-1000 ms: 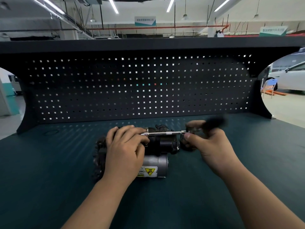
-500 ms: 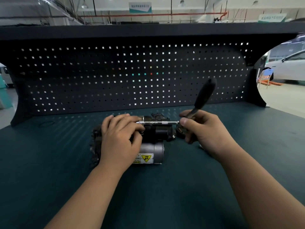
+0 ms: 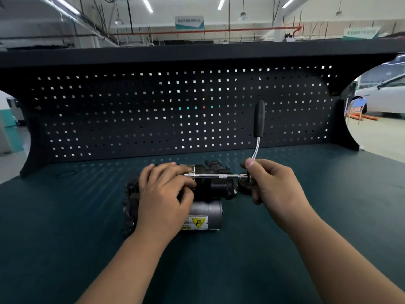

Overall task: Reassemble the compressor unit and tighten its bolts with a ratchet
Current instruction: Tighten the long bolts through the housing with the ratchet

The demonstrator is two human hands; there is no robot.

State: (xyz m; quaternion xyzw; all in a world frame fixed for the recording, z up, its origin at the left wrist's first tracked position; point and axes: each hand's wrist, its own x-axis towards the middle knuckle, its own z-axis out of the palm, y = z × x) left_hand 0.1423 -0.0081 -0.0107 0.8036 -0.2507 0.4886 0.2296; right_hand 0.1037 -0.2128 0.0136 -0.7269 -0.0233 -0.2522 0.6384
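The compressor unit (image 3: 210, 211), black with a grey cylinder and a yellow warning label, lies on its side on the workbench (image 3: 65, 227). My left hand (image 3: 163, 198) rests on its left part with fingers curled over it, holding it down. My right hand (image 3: 274, 189) grips the head end of the ratchet (image 3: 259, 121), whose black handle stands almost upright. A long chrome extension bar (image 3: 217, 175) runs level from the ratchet head leftward to the compressor beside my left fingers. The bolt itself is hidden.
A dark pegboard back panel (image 3: 175, 110) with a shelf on top stands behind the bench. Beyond the right edge a white car (image 3: 385, 95) and a blue chair (image 3: 356, 110) are on the shop floor.
The ratchet handle has swung from pointing right and away to nearly upright, pivoting about the extension bar. My left hand has stayed on the compressor.
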